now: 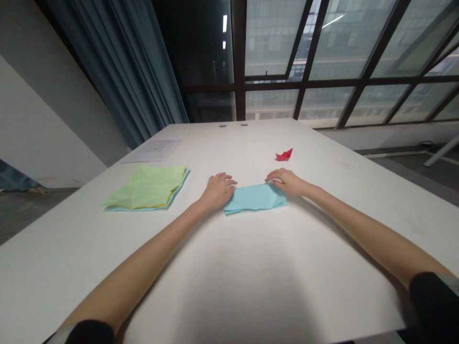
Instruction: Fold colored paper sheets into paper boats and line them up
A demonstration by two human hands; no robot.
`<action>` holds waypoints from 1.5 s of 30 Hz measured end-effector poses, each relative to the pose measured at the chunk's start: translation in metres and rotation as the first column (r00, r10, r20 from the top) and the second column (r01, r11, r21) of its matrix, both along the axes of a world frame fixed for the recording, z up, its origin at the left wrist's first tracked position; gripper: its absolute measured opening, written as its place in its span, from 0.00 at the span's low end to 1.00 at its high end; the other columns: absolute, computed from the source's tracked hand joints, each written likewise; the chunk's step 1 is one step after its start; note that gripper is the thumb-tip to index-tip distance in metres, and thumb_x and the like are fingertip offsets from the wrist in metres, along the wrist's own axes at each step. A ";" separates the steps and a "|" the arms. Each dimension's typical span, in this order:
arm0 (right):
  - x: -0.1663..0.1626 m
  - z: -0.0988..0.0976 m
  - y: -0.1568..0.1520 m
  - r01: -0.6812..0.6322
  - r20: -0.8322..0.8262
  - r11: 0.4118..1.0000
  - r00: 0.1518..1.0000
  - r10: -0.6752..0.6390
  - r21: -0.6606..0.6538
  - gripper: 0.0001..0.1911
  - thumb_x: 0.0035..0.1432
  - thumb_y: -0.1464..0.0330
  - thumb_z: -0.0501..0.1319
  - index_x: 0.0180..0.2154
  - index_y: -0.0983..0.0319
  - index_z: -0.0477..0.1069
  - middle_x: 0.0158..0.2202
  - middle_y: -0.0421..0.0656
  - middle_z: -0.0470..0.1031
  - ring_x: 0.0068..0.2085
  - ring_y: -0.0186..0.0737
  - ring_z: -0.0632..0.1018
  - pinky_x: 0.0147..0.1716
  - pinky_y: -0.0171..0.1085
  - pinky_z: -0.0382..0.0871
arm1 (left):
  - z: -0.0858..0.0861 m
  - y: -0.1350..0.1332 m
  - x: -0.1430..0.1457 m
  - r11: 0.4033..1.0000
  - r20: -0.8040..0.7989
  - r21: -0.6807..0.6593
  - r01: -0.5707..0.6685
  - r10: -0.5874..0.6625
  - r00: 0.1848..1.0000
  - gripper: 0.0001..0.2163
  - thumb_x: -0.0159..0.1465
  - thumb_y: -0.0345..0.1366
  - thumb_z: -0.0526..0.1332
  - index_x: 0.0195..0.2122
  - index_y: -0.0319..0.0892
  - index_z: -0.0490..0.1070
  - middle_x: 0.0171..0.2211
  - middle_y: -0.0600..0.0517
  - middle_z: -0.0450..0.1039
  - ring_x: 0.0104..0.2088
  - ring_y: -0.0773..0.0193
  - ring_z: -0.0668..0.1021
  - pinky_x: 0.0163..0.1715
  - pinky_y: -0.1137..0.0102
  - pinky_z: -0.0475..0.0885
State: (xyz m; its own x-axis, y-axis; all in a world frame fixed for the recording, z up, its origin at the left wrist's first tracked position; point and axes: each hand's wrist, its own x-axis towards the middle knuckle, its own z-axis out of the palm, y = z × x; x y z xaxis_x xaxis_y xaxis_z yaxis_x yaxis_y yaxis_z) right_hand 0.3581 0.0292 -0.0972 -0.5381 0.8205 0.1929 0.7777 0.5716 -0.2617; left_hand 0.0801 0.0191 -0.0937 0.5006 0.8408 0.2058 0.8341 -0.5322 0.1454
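Note:
A light blue sheet of paper (pixel 253 198), folded into a long flat rectangle with layered edges, lies on the white table in front of me. Its left edge is touched by my left hand (pixel 218 190), whose fingers are spread and point forward and right. At the upper right corner of the paper, my right hand (pixel 287 181) rests with its fingers bent loosely and a little apart. The thumb of that hand lies close to the paper's top edge. Neither hand visibly grips the sheet. A small red paper boat (pixel 284 155) stands just beyond my right hand.
Left of my left arm lies a stack of coloured paper (pixel 148 186), green on top with yellow and blue beneath. Behind it is a printed white sheet (pixel 152 150). The white table (pixel 229 272) reaches back to the windows, and a blue curtain (pixel 125 62) hangs at the left.

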 end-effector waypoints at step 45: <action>-0.012 0.015 -0.014 0.040 -0.656 0.941 0.707 -0.264 -0.335 0.16 0.48 0.57 0.61 0.31 0.64 0.69 0.28 0.42 0.72 0.27 0.34 0.71 0.27 0.34 0.65 | 0.015 0.004 -0.038 0.997 0.383 -0.004 0.074 -0.067 0.921 0.27 0.65 0.53 0.39 0.58 0.40 0.56 0.59 0.44 0.60 0.58 0.58 0.63 0.57 0.63 0.57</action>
